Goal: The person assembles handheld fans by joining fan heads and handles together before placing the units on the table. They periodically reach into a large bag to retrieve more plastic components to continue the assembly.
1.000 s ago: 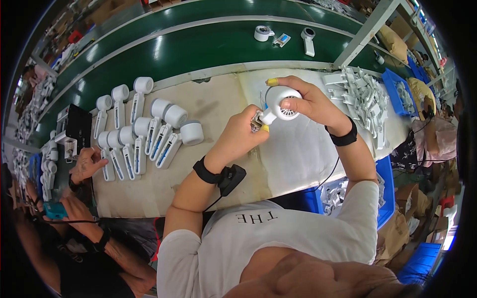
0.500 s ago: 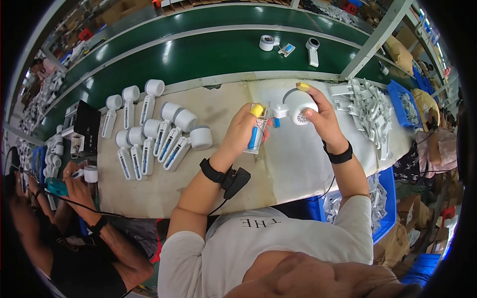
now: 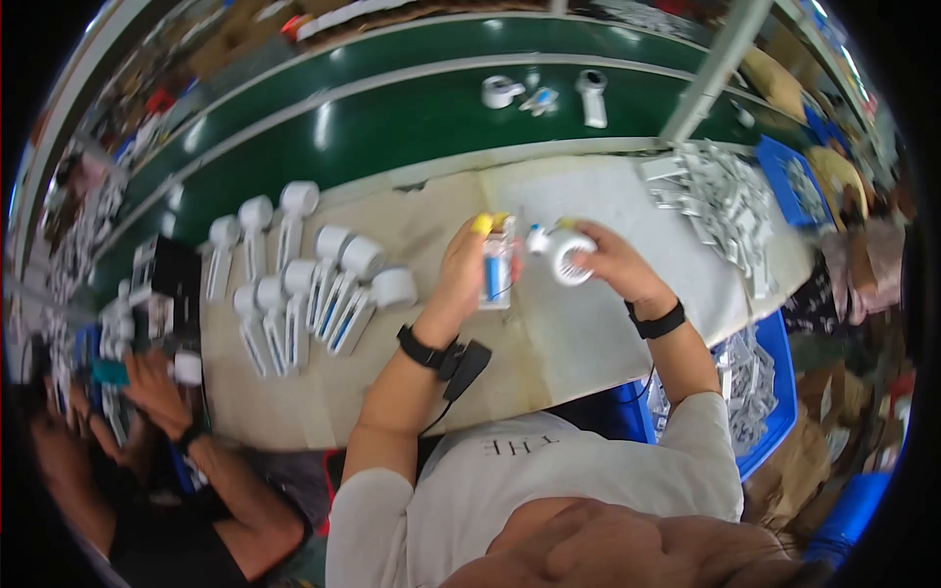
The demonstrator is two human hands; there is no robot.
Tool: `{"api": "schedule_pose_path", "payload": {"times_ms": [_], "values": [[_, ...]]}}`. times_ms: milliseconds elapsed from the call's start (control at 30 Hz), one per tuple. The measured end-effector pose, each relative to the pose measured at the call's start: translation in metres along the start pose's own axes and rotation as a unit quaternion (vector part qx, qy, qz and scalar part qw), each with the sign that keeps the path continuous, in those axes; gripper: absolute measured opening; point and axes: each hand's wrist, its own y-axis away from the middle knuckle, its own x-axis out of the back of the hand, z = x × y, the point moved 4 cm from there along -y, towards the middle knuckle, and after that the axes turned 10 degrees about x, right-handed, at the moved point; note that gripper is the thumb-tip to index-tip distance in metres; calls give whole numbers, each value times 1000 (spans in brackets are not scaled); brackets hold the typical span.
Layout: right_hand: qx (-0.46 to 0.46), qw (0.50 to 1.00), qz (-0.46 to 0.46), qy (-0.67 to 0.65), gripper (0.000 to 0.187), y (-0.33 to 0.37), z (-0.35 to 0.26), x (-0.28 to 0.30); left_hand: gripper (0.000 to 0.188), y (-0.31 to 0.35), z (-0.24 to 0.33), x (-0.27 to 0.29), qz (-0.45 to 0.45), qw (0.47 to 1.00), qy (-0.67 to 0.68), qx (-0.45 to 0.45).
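Observation:
My left hand [image 3: 457, 276], with yellow coverings on its fingertips, is closed around an opened white handle shell [image 3: 499, 257] that has a blue battery cell inside. To the right of it, my right hand [image 3: 619, 267] grips a round white fan head [image 3: 569, 263] whose slotted grille shows; this part is blurred by motion. A short neck on the fan head points toward the handle shell, with a small gap between them. Any wires joining the two are too blurred to make out. On the table's left side lie several white handheld fans [image 3: 355, 253] with opened handles.
Loose white handle shells [image 3: 720, 211] are piled at the table's right, near a blue bin [image 3: 792, 181]. Another blue bin [image 3: 779, 392] sits below the table edge. Beyond the table, fan parts [image 3: 498, 92] rest on a green conveyor [image 3: 392, 118]. A co-worker's hand [image 3: 155, 390] is at left.
The fan head has come down and slightly left with my right hand, its grille now turned more toward me. My left hand has turned the handle shell more upright. The whole view has shifted slightly.

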Motion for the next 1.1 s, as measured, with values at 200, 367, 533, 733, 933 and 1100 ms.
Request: {"api": "schedule_pose_path", "payload": {"times_ms": [200,367,533,733,933,1100], "values": [[110,992,48,-25,57,34,-27,56,41,2,-30,-19,-24,996,-64,64],[265,902,335,-59,50,115,-68,189,29,9,-77,-25,-38,959,-262,103],[218,739,636,-50,33,220,-61,319,24,13,-86,-54,-75,814,-561,-130],[199,657,712,-143,32,277,-11,387,22,8,-85,-64,-82,766,-609,-188],[53,574,812,-89,30,290,27,423,20,4,-90,-64,-60,757,-624,-186],[106,635,761,-83,55,277,43,444,19,4,-93,-62,-54,755,-629,-178]]}}
